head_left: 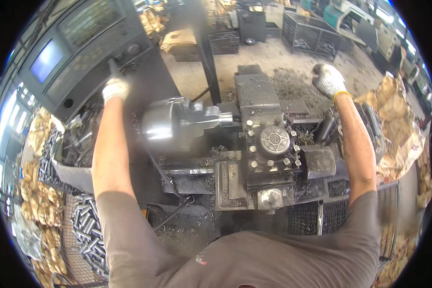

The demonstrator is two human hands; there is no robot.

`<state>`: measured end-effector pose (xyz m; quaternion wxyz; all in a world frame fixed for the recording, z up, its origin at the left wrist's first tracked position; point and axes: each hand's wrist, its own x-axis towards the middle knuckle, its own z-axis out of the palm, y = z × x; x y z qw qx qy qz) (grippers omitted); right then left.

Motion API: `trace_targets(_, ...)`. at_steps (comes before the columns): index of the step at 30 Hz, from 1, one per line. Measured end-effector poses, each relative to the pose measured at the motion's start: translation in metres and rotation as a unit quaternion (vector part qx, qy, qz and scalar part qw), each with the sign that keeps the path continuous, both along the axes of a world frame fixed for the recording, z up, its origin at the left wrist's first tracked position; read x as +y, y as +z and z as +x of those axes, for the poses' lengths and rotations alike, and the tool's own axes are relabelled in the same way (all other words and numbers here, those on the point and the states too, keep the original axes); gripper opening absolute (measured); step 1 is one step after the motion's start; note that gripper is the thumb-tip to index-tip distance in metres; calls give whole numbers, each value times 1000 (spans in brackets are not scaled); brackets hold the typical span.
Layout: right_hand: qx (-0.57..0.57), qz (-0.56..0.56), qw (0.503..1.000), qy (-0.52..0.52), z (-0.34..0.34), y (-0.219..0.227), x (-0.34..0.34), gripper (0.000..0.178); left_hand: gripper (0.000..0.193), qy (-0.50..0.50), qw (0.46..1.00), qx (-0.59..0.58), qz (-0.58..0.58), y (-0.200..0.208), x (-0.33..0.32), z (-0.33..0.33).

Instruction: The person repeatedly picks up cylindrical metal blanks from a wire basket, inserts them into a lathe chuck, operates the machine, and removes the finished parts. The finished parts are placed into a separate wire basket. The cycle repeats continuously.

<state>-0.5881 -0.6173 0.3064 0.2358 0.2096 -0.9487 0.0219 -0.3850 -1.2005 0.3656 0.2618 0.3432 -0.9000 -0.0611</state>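
My left hand (116, 90), in a white work glove, is closed around a dark lever (113, 67) at the front of the lathe's control cabinet (77, 62). In its own white glove with a yellow cuff, my right hand (329, 80) is raised beyond the lathe's right end. Its fingers are curled, and what they hold, if anything, is hidden. Between my arms sits the shiny lathe chuck (161, 126), smeared as if turning. A bright metal workpiece (227, 117) shows between chuck and tool post. The square tool post (275, 140) has a star-marked round cap and several bolts.
Metal chips (297, 89) litter the floor behind the lathe. At lower left, a mesh bin holds many short metal cylinders (87, 230). A dark upright post (209, 67) stands behind the chuck. Crumpled brown paper (401, 125) lies at right; a metal crate (312, 36) stands farther back.
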Motion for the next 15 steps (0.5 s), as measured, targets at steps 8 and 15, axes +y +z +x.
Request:
trace_targets(8,-143,-302,862,382,256,-24,-80,29,25,-260,965,42,7,-154,173,211)
trace_targets(15,-552,-211,614,523,420,-182,-222,17,45,373,817,-80,431,-435,317,622)
